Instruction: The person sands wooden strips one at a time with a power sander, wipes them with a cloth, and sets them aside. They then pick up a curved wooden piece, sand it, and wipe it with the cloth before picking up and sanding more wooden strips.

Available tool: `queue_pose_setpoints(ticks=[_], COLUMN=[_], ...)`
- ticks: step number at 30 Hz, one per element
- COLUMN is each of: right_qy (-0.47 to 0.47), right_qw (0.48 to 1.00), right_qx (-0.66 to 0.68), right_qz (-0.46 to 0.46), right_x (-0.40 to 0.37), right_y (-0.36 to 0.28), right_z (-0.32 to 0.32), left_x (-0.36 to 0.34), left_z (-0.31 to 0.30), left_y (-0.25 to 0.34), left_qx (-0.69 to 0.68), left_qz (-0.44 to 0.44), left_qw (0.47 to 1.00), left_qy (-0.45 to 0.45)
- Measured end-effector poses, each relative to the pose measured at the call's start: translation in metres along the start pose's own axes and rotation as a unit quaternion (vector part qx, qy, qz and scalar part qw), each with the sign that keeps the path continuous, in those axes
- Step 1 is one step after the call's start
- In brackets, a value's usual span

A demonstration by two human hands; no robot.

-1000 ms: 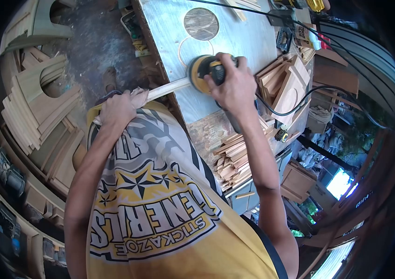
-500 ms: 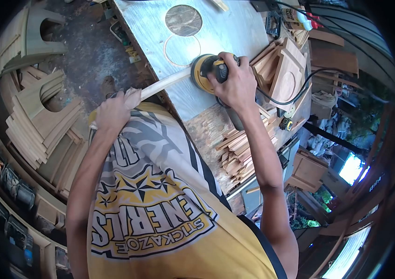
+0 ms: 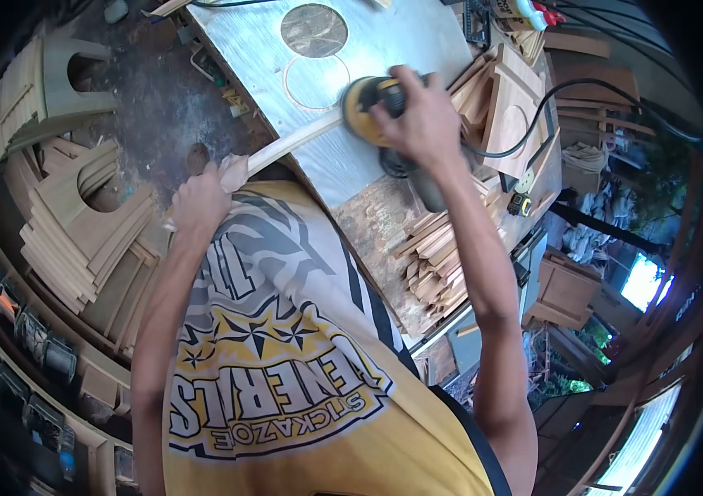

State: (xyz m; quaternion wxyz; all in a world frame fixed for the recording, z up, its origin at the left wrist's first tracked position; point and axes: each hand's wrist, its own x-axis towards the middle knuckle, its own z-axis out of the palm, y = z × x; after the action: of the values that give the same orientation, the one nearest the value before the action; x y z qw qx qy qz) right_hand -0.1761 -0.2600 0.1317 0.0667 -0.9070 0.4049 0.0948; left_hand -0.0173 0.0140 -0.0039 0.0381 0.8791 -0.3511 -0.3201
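My right hand (image 3: 426, 116) is wrapped over the top of a yellow and black orbital sander (image 3: 361, 112). The sander's round pad rests over the far end of a pale wood strip (image 3: 294, 142), which lies across the edge of a light plywood board (image 3: 351, 169). Closed around the strip's near end, beside my body, is my left hand (image 3: 203, 198); a pale scrap, perhaps cloth or paper, (image 3: 234, 172) shows at its fingers. A grey dust canister (image 3: 428, 192) hangs from the sander below my right wrist.
The board has a round cut-out (image 3: 314, 31) and a drawn circle. Wood offcuts (image 3: 438, 269) and a tape measure (image 3: 519, 204) lie on the right of the bench. A black cord (image 3: 546, 107) runs right from the sander. Stacked curved wood pieces (image 3: 70, 223) stand at left.
The sander and my right hand have shifted slightly relative to the strip and look blurred. My left hand keeps its grip. The whole view has moved a little.
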Motion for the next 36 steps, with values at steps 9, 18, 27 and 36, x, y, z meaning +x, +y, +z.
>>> queue_pose_setpoints(ticks=[9,18,27,36], right_qy=[0.087,0.026,-0.001,-0.030], right_qw=[0.996,0.996,0.983,0.975], right_qx=[-0.007,-0.013,0.028,0.042], right_qz=[-0.013,-0.088,-0.180,-0.217], right_x=[0.015,0.002,-0.018,-0.040], right_y=[0.047,-0.033,-0.073,-0.103], right_z=[-0.021,0.005,0.012,0.015], left_x=[-0.009,-0.015,0.001,0.004], left_z=[0.009,-0.006,0.005,-0.011], left_y=[-0.014,0.005,-0.001,0.015], left_qx=[0.024,-0.018,-0.026,-0.020], left_qz=[0.013,0.009,-0.008,0.004], left_qw=[1.000,1.000,1.000,0.999], left_qy=[0.012,0.001,-0.009,-0.028])
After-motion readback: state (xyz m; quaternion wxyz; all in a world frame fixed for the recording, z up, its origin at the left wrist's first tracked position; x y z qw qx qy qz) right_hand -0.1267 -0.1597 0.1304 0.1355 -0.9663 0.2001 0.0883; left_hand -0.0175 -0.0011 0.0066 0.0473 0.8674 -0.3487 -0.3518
